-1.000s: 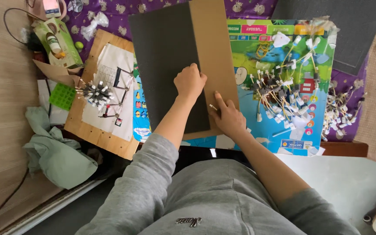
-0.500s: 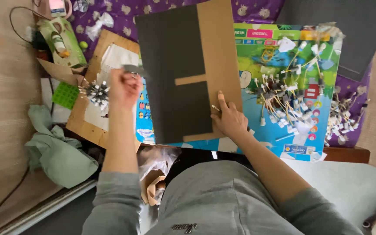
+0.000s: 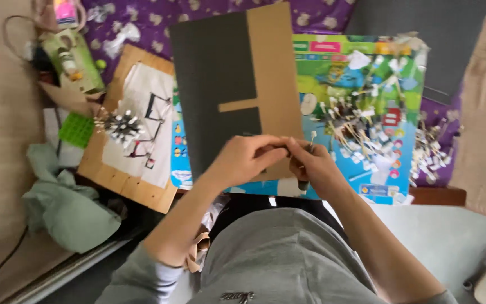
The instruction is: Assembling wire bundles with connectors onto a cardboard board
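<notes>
My left hand (image 3: 242, 162) and my right hand (image 3: 317, 168) meet fingertip to fingertip over the near edge of a brown cardboard sheet (image 3: 274, 84) partly covered with dark grey paper (image 3: 212, 84). Between them they pinch a small thin dark piece (image 3: 277, 147). A short white-tipped stick (image 3: 312, 137) pokes up from my right fingers. Below that hand a dark stub (image 3: 303, 184) shows; I cannot tell what it is. The cardboard lies on a colourful printed board (image 3: 367, 73).
A heap of white-tipped sticks (image 3: 361, 121) covers the printed board, with more at the right (image 3: 431, 152). A wooden board (image 3: 120, 177) at the left carries white paper and a small bundle of sticks (image 3: 120, 126). A green box (image 3: 74, 59) and green cloth (image 3: 66, 205) lie farther left.
My left hand left the cardboard, reached to the stick bundle on the wooden board, then came back to meet my right hand, which lifted off the cardboard edge.
</notes>
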